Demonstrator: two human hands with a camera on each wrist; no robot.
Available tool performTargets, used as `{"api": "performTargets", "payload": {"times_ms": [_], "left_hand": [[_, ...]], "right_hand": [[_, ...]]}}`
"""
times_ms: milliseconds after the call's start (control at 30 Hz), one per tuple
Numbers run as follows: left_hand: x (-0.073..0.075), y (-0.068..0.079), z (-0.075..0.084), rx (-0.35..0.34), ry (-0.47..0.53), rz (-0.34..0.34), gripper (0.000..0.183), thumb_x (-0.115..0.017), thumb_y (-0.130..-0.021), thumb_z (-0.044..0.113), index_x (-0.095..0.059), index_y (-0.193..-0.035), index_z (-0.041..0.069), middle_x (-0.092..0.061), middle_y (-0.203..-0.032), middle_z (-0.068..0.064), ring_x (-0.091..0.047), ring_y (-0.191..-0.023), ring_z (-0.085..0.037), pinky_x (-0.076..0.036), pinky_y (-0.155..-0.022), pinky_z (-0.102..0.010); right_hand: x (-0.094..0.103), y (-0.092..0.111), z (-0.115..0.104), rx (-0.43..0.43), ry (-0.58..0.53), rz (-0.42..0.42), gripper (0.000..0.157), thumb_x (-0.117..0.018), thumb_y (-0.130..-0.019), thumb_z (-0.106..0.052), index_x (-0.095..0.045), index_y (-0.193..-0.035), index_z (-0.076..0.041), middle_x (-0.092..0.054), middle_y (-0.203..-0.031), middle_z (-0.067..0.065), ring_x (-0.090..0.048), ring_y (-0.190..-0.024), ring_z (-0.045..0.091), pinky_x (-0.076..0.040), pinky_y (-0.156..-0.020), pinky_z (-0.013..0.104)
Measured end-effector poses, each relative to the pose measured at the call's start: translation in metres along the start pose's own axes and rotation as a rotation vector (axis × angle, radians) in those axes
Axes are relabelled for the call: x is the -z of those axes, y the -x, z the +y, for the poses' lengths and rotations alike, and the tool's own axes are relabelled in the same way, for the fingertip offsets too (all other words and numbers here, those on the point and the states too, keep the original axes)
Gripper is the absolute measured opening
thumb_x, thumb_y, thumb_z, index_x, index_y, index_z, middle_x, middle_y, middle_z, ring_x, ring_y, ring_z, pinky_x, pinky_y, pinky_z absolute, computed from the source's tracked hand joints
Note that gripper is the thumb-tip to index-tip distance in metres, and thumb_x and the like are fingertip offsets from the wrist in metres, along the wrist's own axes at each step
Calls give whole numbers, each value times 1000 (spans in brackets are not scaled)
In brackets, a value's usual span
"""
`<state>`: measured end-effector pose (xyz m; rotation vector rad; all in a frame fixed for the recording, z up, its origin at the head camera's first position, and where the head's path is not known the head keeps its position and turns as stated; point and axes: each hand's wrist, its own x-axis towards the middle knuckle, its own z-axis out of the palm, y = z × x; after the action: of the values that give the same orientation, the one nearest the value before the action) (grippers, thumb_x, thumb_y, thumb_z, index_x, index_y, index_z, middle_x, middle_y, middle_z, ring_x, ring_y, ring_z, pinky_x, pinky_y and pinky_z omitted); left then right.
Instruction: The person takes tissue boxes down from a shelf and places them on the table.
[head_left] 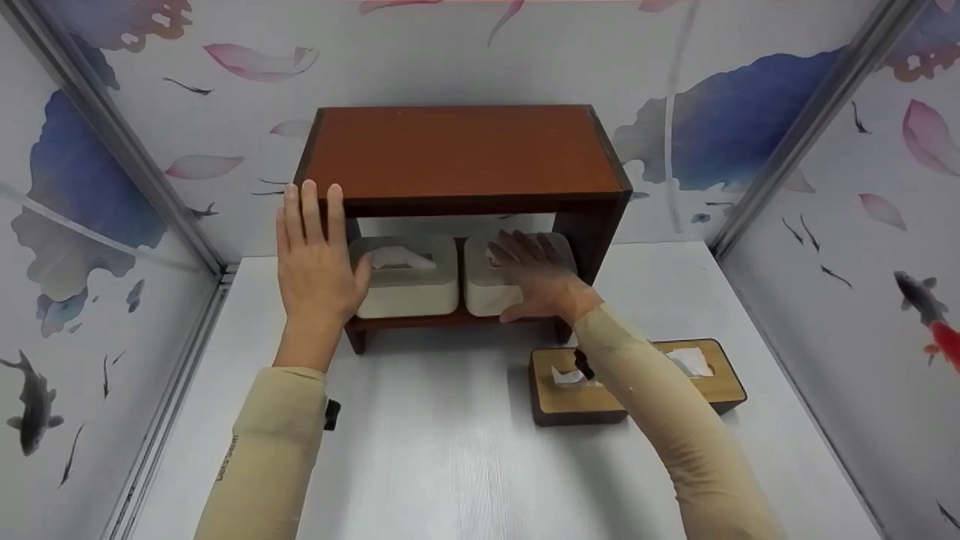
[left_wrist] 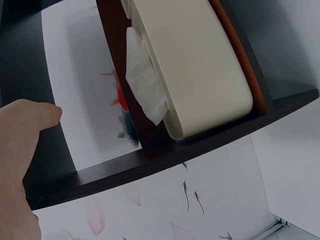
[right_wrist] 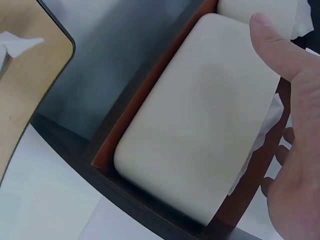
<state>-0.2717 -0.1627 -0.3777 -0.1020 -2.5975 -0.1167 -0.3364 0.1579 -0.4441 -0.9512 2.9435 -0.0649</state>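
A red-brown wooden shelf with dark edges stands against the back wall. On its lower board sit two cream tissue boxes side by side, the left tissue box with a white tissue poking out of its top. My left hand is held up at the shelf's left side, fingers straight and fingertips at the top board's left edge. Spread over the right tissue box is my right hand, its thumb lying across the box's edge in the right wrist view. Part of that box's tissue is hidden behind the hand.
Two wood-topped tissue boxes stand end to end on the white table, a near one and a farther one, partly covered by the right forearm. Printed panels with metal corner posts enclose the table.
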Motion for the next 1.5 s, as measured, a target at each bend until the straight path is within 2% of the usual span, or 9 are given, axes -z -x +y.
{"api": "performTargets", "payload": {"times_ms": [167,333,467,667,933,1100,1233,1333,1500], "left_hand": [[1,0,0,12,-11,-9,97,-65,-90,42,0,-156,16,-1,-162,-16,1,-152,-36,-7,-125,-49],[0,0,1,8,-21,-12,98,-65,-89,44,2,-156,16,0,-162,-16,2,-152,-36,-6,-125,-48],[-1,0,1,9,-19,-15,99,-64,-89,45,3,-157,17,0,-163,-15,2,-152,-36,-7,-125,-48],[-2,0,0,10,-13,-13,98,-62,-90,47,4,-157,18,1,-163,-15,3,-152,-35,-6,-125,-48],[-3,2,2,13,-24,-25,100,-63,-89,48,3,-156,16,0,-162,-15,3,-152,-36,-5,-125,-47],[-3,1,2,7,-28,-23,99,-63,-89,49,2,-156,16,-1,-162,-16,2,-152,-36,-5,-125,-47],[-2,1,1,4,-28,-8,99,-64,-89,49,1,-156,16,-2,-162,-16,0,-152,-36,-5,-125,-47],[-1,0,1,4,-27,-5,99,-64,-89,49,1,-156,16,-2,-162,-16,0,-152,-36,-5,-125,-47],[-1,-1,0,8,-35,-23,100,-63,-90,50,3,-157,15,0,-163,-16,2,-152,-35,-4,-125,-47]], "right_hand": [[3,-11,-3,-44,-10,-69,117,-73,-75,-63,-2,-158,-21,7,-166,4,5,-154,28,2,-124,53],[2,-21,-3,-69,-2,-110,118,-69,-76,-67,3,-158,-23,13,-165,2,8,-154,26,4,-123,54],[1,-27,-3,-86,-42,-141,118,-69,-76,-67,4,-158,-24,15,-165,3,10,-153,25,5,-122,56],[2,-33,-1,-111,-44,-153,120,-71,-75,-67,5,-158,-24,13,-165,4,9,-154,26,3,-123,55],[-5,-34,3,-132,-108,-172,119,-74,-76,-59,4,-158,-23,13,-165,5,10,-153,25,2,-125,49],[-7,-35,4,-129,-91,-151,120,-77,-75,-57,1,-158,-20,9,-165,7,5,-154,26,0,-125,49],[-6,-38,4,-131,-81,-160,121,-76,-75,-59,2,-158,-19,11,-165,7,7,-154,25,1,-125,49],[-6,-40,5,-130,-72,-160,122,-76,-74,-59,2,-158,-19,9,-166,7,5,-154,26,1,-125,49],[-7,-42,7,-123,-52,-140,122,-77,-73,-60,0,-158,-19,-3,-166,7,-2,-154,27,0,-124,51]]}}
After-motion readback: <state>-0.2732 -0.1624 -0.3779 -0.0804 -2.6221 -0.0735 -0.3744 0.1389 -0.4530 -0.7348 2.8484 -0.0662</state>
